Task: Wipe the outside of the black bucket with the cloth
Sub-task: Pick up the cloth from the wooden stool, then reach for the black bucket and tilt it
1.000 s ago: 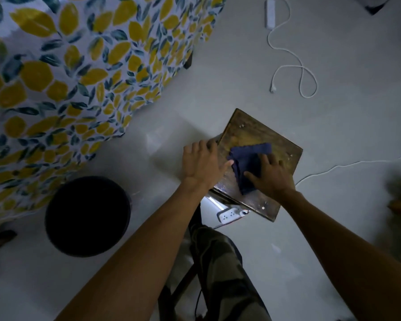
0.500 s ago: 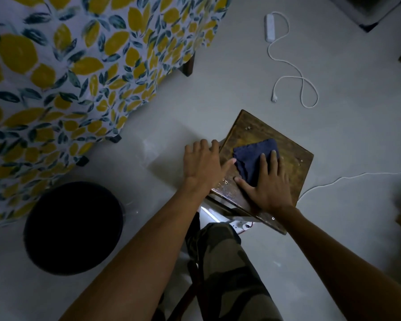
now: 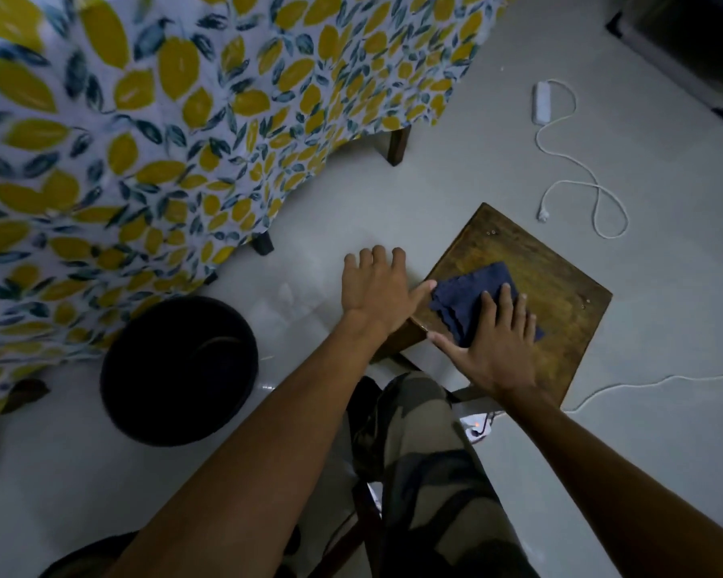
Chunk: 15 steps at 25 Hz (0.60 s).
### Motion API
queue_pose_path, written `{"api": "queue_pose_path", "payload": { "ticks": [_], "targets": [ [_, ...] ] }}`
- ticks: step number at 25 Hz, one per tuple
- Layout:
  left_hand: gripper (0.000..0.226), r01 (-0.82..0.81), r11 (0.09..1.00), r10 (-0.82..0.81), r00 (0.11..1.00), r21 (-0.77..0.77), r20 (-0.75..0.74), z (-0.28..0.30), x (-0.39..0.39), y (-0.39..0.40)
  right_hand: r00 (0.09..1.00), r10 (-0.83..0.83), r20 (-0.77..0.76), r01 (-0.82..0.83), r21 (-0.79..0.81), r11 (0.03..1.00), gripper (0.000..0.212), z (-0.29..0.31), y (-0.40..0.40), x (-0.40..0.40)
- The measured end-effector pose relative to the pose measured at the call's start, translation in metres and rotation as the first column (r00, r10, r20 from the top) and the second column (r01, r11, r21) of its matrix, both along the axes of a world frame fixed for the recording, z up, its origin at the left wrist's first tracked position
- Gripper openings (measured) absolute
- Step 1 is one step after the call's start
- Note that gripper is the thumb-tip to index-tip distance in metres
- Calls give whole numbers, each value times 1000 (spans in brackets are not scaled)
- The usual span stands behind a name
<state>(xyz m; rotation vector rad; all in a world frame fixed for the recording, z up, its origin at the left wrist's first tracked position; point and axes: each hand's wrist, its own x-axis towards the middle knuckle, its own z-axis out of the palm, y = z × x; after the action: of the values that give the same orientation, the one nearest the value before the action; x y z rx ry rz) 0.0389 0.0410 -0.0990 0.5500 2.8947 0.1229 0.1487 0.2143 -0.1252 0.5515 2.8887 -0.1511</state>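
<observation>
No readable text, label or number shows on anything here.

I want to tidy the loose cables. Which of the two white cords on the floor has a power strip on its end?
The looped white cord beyond the wooden stool; its power strip lies at the far end. The other cord just trails off right.

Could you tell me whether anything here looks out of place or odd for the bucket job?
Nothing is spilled or damaged. The cloth lies on the wooden stool under the right hand, apart from the black bucket on the floor.
</observation>
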Motion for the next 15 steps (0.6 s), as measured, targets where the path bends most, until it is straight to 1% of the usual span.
{"api": "queue_pose_path", "payload": {
  "ticks": [2, 3, 6, 9, 11, 13, 14, 15],
  "targets": [
    [79, -25, 1000, 25, 1000, 5, 3, 9, 9, -9, 999, 42, 5, -42, 6, 999, 112, 1, -7, 7],
    [80, -35, 999, 35, 999, 0, 4, 13, 14, -14, 997, 82, 3, -82, 22, 996, 106, 2, -9, 11],
    [80, -58, 998, 58, 998, -34, 6, 18, 25, -35, 982, 178, -58, -176, 44, 984, 72, 3, -17, 21],
    [79, -86, 993, 86, 996, -82, -7, 14, 31, -63, 961, 229, -152, -235, -19, 972, 45, 7, -28, 26],
    [79, -117, 987, 118, 993, -109, -3, 8, 35, -82, 950, 210, -232, -248, -151, 957, 32, 20, -47, 19],
    [79, -145, 979, 148, 989, -141, 11, -1, 39, -99, 946, 75, -316, -193, -359, 913, 24, 38, -73, 1],
    [79, -160, 976, 164, 986, -150, 15, -5, 41, -106, 943, -2, -332, -162, -463, 871, 20, 46, -86, -9],
    [78, -174, 972, 178, 984, -159, 11, -9, 44, -114, 947, -64, -315, -128, -553, 823, 17, 51, -98, -20]
  ]
}}
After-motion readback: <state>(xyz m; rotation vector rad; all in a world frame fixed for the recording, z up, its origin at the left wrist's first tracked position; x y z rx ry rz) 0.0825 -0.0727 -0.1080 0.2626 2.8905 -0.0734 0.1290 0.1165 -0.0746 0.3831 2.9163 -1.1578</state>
